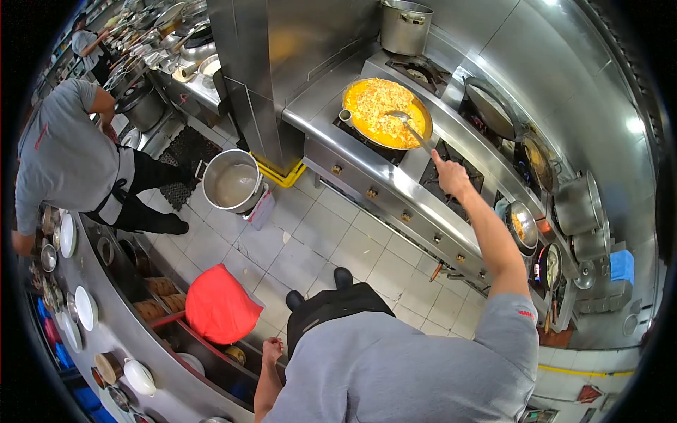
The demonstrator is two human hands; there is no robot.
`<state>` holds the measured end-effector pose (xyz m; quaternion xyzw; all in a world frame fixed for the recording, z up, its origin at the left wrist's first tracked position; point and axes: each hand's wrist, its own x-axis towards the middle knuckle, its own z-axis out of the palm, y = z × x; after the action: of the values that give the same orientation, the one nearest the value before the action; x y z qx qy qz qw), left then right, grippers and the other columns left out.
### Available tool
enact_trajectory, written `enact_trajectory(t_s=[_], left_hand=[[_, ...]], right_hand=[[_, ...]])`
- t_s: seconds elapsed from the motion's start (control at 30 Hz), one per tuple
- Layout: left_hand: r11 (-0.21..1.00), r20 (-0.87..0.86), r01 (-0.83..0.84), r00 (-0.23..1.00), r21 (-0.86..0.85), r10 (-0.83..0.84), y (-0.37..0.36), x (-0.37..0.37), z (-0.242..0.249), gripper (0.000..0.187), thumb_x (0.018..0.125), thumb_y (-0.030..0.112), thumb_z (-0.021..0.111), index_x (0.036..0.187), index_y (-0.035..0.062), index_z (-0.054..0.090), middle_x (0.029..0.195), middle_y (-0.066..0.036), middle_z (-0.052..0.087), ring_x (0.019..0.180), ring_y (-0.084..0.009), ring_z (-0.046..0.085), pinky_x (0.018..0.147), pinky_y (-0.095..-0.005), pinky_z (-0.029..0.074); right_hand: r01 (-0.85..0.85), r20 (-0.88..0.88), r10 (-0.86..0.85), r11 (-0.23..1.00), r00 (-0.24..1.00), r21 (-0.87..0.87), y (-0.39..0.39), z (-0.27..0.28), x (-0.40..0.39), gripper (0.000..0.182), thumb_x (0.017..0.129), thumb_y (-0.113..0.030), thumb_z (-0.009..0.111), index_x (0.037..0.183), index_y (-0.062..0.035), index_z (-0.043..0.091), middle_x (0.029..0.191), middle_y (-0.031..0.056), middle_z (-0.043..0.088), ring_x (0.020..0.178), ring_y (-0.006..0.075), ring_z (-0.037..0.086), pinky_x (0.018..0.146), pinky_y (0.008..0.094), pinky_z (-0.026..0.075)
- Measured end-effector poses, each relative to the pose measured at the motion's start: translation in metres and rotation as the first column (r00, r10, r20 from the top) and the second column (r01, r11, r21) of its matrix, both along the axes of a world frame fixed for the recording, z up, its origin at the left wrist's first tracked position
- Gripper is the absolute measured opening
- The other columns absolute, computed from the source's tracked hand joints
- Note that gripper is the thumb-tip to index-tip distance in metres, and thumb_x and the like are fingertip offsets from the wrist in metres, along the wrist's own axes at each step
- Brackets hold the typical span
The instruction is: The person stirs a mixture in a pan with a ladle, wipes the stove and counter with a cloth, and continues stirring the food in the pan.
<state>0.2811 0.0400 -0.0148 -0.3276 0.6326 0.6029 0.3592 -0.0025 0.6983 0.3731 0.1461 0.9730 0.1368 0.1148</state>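
Note:
My right hand (451,175) is closed around the handle of a long metal ladle (417,136). The ladle's bowl rests in an orange, chunky, saucy food (377,106) that fills a wide round pan (425,121). That pan stands on a burner at the left end of the stove (310,115). Low at my side, away from the stove, my left hand (272,349) hangs with its fingers curled in. Nothing shows in it. Close to that hand are open drawers (218,363) under the counter and a red cloth or bag (222,304).
A large metal pot (233,180) stands on a low support on the tiled floor. Another pot (405,28) is at the stove's back, and several pans, including one with food (520,225), line its right side. A co-worker (74,155) in grey stands at left by the curved counter (141,338).

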Motion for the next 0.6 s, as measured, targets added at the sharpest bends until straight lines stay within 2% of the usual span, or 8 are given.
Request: enact_trajectory(t_s=[0.03,0.13,0.3,0.37,0.43,0.47,0.5,0.6], left_hand=[[0.999,-0.004,0.023,1.000,-0.040,-0.023,0.003,-0.003,0.000,0.015,0.077,-0.006,0.042,0.081,-0.0042,0.056,0.065,-0.006,0.055,0.054,-0.0139,0.052,0.048,-0.0257,0.044],[0.999,0.002,0.035,0.999,-0.010,-0.035,0.000,-0.010,0.006,0.015,0.076,-0.007,0.041,0.080,-0.0040,0.056,0.066,-0.007,0.055,0.055,-0.0144,0.053,0.049,-0.0257,0.044],[0.981,-0.119,0.178,0.975,-0.076,-0.186,0.006,-0.055,-0.003,0.014,0.077,0.002,0.047,0.085,-0.0030,0.058,0.070,-0.009,0.060,0.061,-0.0158,0.057,0.054,-0.0287,0.047],[0.834,-0.199,0.391,0.849,-0.389,-0.490,0.030,-0.103,-0.002,0.019,0.079,0.011,0.052,0.090,-0.0031,0.059,0.076,-0.012,0.063,0.066,-0.0187,0.061,0.061,-0.0314,0.048],[0.773,-0.437,0.381,0.659,-0.508,-0.612,0.084,-0.174,0.058,0.024,0.080,0.017,0.055,0.093,-0.0034,0.059,0.080,-0.017,0.065,0.073,-0.0232,0.063,0.066,-0.0332,0.049],[0.864,-0.531,0.315,0.690,-0.392,-0.492,0.108,-0.205,0.051,0.025,0.081,0.019,0.056,0.093,-0.0029,0.059,0.082,-0.019,0.064,0.078,-0.0262,0.064,0.068,-0.0347,0.049],[0.791,-0.537,0.358,0.589,-0.497,-0.604,0.147,-0.241,0.119,0.024,0.081,0.017,0.055,0.095,-0.0029,0.058,0.081,-0.020,0.063,0.079,-0.0263,0.063,0.069,-0.0356,0.049],[0.835,-0.716,0.290,0.430,-0.467,-0.550,0.230,-0.324,0.193,0.025,0.082,0.016,0.054,0.099,-0.0028,0.057,0.082,-0.019,0.062,0.080,-0.0283,0.062,0.070,-0.0351,0.047]], right_hand=[[0.017,0.070,-0.019,1.000,0.997,0.024,-0.006,0.022,-0.002,0.069,0.074,0.000,0.048,0.139,-0.0143,0.025,0.091,0.0208,0.063,0.084,0.0338,0.063,0.072,0.0428,0.052],[0.033,0.072,-0.031,0.999,0.997,-0.031,-0.007,0.071,0.004,0.074,0.072,0.003,0.048,0.139,-0.0195,0.026,0.091,0.0192,0.063,0.087,0.0353,0.061,0.074,0.0449,0.049],[-0.020,-0.023,0.018,0.998,1.000,-0.062,-0.009,0.115,0.010,0.075,0.071,0.004,0.048,0.139,-0.0182,0.025,0.089,0.0208,0.062,0.085,0.0375,0.060,0.075,0.0451,0.048],[-0.072,-0.043,0.069,0.995,0.997,-0.072,0.002,0.107,0.000,0.076,0.071,0.003,0.049,0.139,-0.0180,0.023,0.085,0.0221,0.061,0.082,0.0381,0.060,0.073,0.0457,0.048],[-0.143,-0.058,0.140,0.988,0.988,-0.060,0.024,0.073,-0.024,0.077,0.073,0.001,0.051,0.140,-0.0183,0.019,0.079,0.0233,0.061,0.078,0.0385,0.060,0.069,0.0465,0.047],[-0.148,-0.010,0.148,0.979,0.989,-0.141,0.028,0.060,-0.032,0.079,0.071,0.003,0.050,0.140,-0.0160,0.017,0.078,0.0235,0.061,0.076,0.0379,0.060,0.069,0.0464,0.048],[-0.162,0.032,0.169,0.974,0.985,-0.159,0.029,0.052,-0.034,0.081,0.068,0.005,0.049,0.140,-0.0132,0.017,0.076,0.0234,0.061,0.075,0.0375,0.061,0.068,0.0461,0.049],[-0.203,0.064,0.212,0.971,0.975,-0.124,0.036,0.040,-0.030,0.084,0.066,0.006,0.049,0.140,-0.0116,0.016,0.075,0.0237,0.060,0.074,0.0383,0.061,0.065,0.0455,0.049]])
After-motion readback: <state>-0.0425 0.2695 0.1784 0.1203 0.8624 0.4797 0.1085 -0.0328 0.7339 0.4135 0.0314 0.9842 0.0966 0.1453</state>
